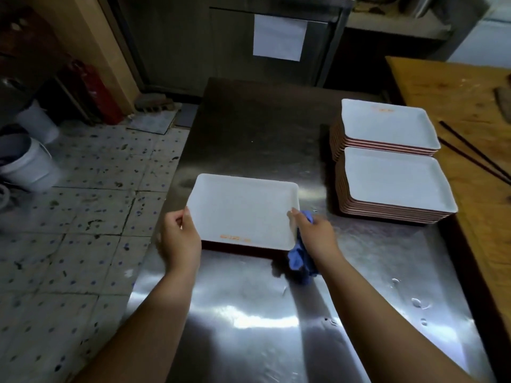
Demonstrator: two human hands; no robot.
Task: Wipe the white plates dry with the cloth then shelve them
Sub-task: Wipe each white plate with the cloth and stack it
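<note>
A white rectangular plate (243, 210) with an orange mark near its front edge is held over the steel table (249, 134). My left hand (179, 239) grips the plate's left front corner. My right hand (315, 233) grips its right edge and holds a crumpled blue cloth (300, 261), which hangs below the hand down to the table. Two stacks of white plates with reddish undersides stand at the right: a far stack (387, 128) and a near stack (395, 183).
A wooden counter (456, 106) with dark chopsticks (470, 156) borders the table on the right. Left of the table are a tiled floor (83, 203), white buckets (30, 167) and a red extinguisher (96, 89). A steel cabinet (221, 45) stands behind.
</note>
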